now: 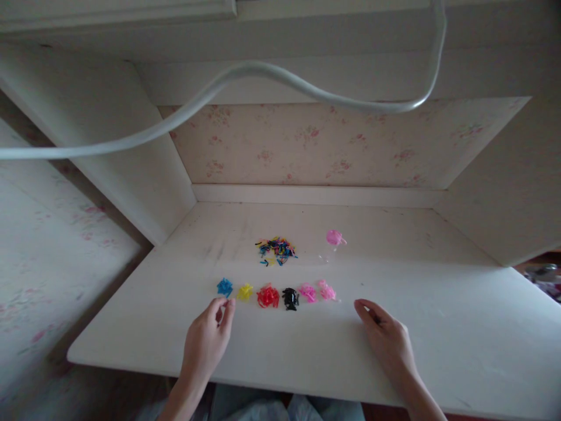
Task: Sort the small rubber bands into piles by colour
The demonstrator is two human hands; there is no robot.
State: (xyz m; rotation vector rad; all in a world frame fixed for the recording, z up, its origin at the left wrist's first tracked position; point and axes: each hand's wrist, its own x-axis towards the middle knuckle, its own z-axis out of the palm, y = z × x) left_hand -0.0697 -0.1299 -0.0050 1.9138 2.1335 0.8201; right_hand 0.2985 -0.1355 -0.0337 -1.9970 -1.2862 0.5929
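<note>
My left hand (209, 327) is at the near side of a small blue pile (225, 286), thumb and fingertips drawn together in a pinch. The fingertips seem to touch the pile's near edge; anything between them is too small to make out. My right hand (388, 336) rests low over the table, to the right of a light pink pile (326, 290), its fingers curled and pressed together. Between the hands runs a row of little colour-sorted bands: a yellow pile (245, 292), a red pile (267, 296), a black pile (290, 299) and a darker pink pile (307, 293).
Behind the row lies a mixed-colour heap of bands (277, 248). A pink round object (335, 237), with something clear below it, stands to its right. The white tabletop (153, 316) has side panels and a back wall. A white cable (258, 69) crosses overhead.
</note>
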